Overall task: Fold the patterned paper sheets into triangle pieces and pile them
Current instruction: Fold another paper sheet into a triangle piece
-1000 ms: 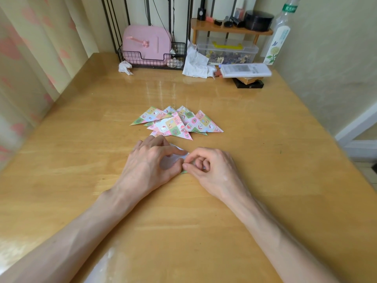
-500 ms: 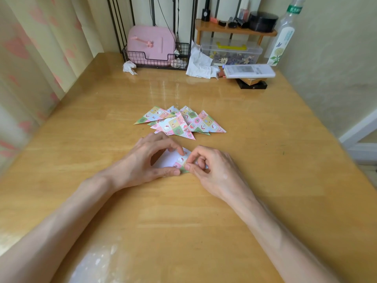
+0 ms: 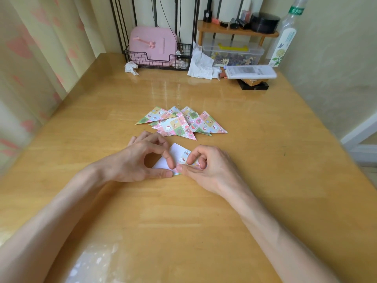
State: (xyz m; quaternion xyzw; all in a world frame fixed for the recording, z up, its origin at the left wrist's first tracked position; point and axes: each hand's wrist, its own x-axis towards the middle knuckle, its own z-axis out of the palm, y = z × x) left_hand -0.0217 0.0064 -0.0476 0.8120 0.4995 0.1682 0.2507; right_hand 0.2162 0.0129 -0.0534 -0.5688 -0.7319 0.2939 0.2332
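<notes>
Both left hand (image 3: 133, 161) and right hand (image 3: 213, 169) fingers (image 3: 169, 160) pinch the paper sheet (image 3: 177, 152) between them.

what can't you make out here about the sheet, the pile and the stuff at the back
All in the head view:
- Sheet: its near and side edges lie under the left hand and right hand, which pinch it, so the fold's shape is unclear.
- Pile: the triangles overlap, so their count is hidden.
- Bottle: top cut off by the upper edge; label print too small.
- Box: contents blurred.
</notes>
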